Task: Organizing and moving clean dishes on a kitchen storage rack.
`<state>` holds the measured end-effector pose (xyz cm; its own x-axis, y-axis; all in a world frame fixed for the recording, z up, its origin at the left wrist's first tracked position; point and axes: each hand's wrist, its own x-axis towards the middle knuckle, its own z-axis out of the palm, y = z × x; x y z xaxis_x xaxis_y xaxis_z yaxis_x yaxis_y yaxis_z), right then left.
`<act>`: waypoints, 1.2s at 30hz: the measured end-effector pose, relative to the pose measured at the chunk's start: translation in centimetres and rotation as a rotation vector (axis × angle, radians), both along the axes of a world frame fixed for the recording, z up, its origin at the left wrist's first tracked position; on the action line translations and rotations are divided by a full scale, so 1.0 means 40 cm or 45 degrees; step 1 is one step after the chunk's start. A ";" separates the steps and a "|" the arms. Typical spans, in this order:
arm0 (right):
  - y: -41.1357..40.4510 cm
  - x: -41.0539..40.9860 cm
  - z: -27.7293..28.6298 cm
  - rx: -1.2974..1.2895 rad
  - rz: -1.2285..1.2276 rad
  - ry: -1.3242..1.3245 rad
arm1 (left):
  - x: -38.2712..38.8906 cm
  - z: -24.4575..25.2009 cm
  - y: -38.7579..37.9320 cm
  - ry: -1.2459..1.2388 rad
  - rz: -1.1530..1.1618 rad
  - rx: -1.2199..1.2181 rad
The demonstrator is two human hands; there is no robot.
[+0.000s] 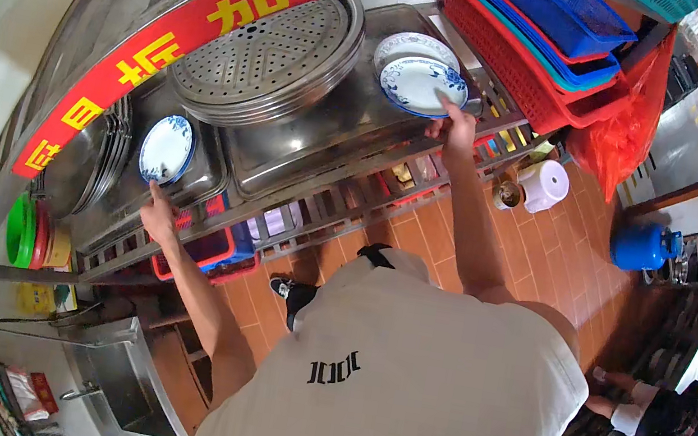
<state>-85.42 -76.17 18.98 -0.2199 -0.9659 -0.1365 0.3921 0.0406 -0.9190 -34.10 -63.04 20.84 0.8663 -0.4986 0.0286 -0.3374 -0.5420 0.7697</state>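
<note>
On a slatted metal rack, my left hand (159,215) touches the near rim of a white oval plate with a blue pattern (167,149), which lies on a small metal tray (210,165). My right hand (456,127) is at the near right rim of another blue-rimmed plate (421,86), thumb over the rim and other fingers partly hidden below. That plate overlaps a patterned plate (410,46) on a large metal tray (282,163). Between my hands stands a stack of round perforated steamer trays (272,55).
Nested red and blue plastic baskets (499,50) and a red plastic bag (622,138) are at the right. Round metal pans (83,166) lean at the left. A rack bar with a red banner (168,63) crosses above. A blue gas cylinder (639,245) and a person (661,411) are farther right.
</note>
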 end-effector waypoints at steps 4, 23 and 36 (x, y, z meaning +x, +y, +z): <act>-0.026 -0.004 -0.025 -0.041 0.022 -0.013 | 0.055 -0.048 -0.028 -0.033 0.010 0.000; -0.039 -0.032 -0.058 -0.099 0.294 0.039 | 0.067 -0.060 -0.041 0.321 -0.119 -0.525; 0.011 0.012 -0.031 -0.101 0.380 0.110 | 0.007 -0.003 0.012 0.631 -0.108 -0.726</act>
